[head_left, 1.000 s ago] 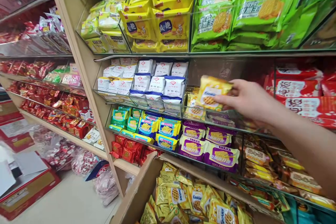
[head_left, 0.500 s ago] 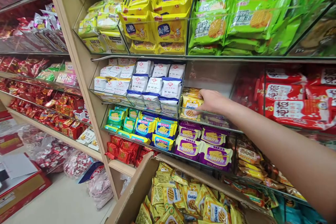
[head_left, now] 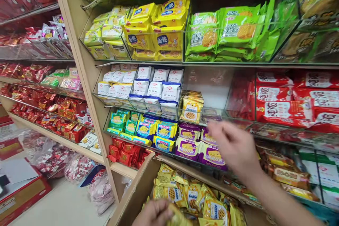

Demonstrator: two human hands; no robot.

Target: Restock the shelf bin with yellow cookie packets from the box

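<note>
The right hand [head_left: 233, 148] has come back from the shelf. Half a second ago it was up at the stack of cookie packs [head_left: 191, 107], with its fingers on the top one. Now it is lower and nearer to the person, in front of the purple soda biscuit packs [head_left: 189, 146]. It looks blurry. Its grip is let go, with the fingers loose and spread, and there is nothing in it.

The stack of cookie packs sits by itself in the left end of a clear bin [head_left: 212, 84]. The packs are yellow and lie flat, one on top of the other. The rest of that bin shows bare see-through wall.

The left hand [head_left: 152, 213] is at the very bottom of the view, down in the cardboard box [head_left: 137, 190]. Its grip is curled around a yellow cookie pack [head_left: 181, 219]. Part of the hand is cut off by the edge. Many more yellow packs lie jumbled in the box around it.

White and blue packs [head_left: 155, 88] sit in the bin just left of the stack. Red packs [head_left: 286, 111] are to the right. Green biscuit packs [head_left: 233, 31] are on the shelf above.
</note>
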